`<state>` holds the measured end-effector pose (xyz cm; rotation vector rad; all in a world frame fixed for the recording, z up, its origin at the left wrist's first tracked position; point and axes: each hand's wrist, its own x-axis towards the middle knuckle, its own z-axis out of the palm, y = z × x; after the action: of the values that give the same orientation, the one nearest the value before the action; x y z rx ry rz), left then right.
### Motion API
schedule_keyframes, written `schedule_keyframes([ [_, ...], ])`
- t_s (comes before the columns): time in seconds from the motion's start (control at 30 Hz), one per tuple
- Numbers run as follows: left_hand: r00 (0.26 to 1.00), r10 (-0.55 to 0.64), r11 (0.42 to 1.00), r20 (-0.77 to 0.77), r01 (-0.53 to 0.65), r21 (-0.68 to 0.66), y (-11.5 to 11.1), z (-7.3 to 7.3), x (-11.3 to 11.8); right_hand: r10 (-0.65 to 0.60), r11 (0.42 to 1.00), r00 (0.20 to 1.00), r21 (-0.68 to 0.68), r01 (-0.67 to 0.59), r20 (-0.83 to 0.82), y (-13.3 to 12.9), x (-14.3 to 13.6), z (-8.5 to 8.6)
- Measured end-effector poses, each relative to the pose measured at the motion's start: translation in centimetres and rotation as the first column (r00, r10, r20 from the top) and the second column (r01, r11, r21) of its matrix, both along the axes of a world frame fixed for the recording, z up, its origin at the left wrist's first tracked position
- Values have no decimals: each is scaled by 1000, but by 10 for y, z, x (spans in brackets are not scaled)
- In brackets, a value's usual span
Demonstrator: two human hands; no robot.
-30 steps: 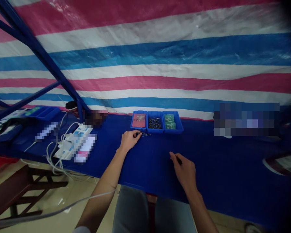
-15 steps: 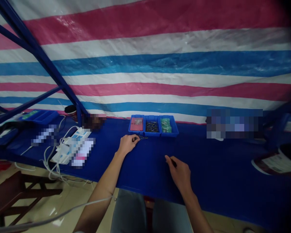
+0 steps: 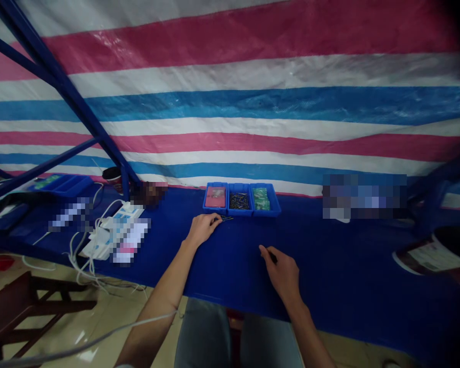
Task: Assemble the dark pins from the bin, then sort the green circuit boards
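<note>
- Head view: since the earliest frame, the trays sit a little lower in view, as if the camera tipped upward; both hands keep nearly the same place over the table.
- The left hand [image 3: 202, 229] rests on the dark blue, smooth-topped table [image 3: 230, 263], thumb and fingertips drawn together at a few thin, dark, rod-like metal pieces [image 3: 227, 219]. I cannot tell whether one is pinched.
- Those pieces lie just in front of the blue plastic middle tray [image 3: 240, 212], which holds a heap of similar loose dark pieces [image 3: 239, 200].
- The right hand [image 3: 285, 269] is well apart, nearer the person, its fingers curled and thumb beside the forefinger; whether anything is inside, I cannot tell.
- Flanking the middle tray are a blue plastic tray with a flat pink packet [image 3: 215, 198] and another with green packets [image 3: 260, 198].
- For good handling, I would use the fingertips only, taking one piece at a time near its middle, since such slim rods probably roll or cross easily.
</note>
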<state>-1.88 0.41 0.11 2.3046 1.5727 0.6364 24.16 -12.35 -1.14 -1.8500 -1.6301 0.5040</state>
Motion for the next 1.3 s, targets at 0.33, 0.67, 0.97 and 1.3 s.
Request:
schedule_keyframes([
  [0.33, 993, -66, 998, 94, 64, 28, -7, 11, 7, 124, 992, 992, 3, -124, -26, 17, -7, 7],
  [0.67, 924, -150, 987, 352, 161, -1, -15, 14, 24, 447, 892, 866, 184, -412, -225, 91, -56, 22],
  [0.97, 903, -159, 979, 399, 197, -56, -16, 8, 27, 494, 857, 833, 302, -418, -249, 94, -69, 4],
  [1.3, 896, -174, 972, 409, 224, -76, -19, 10, 29, 459, 863, 863, 336, -378, -210, 89, -63, 2],
])
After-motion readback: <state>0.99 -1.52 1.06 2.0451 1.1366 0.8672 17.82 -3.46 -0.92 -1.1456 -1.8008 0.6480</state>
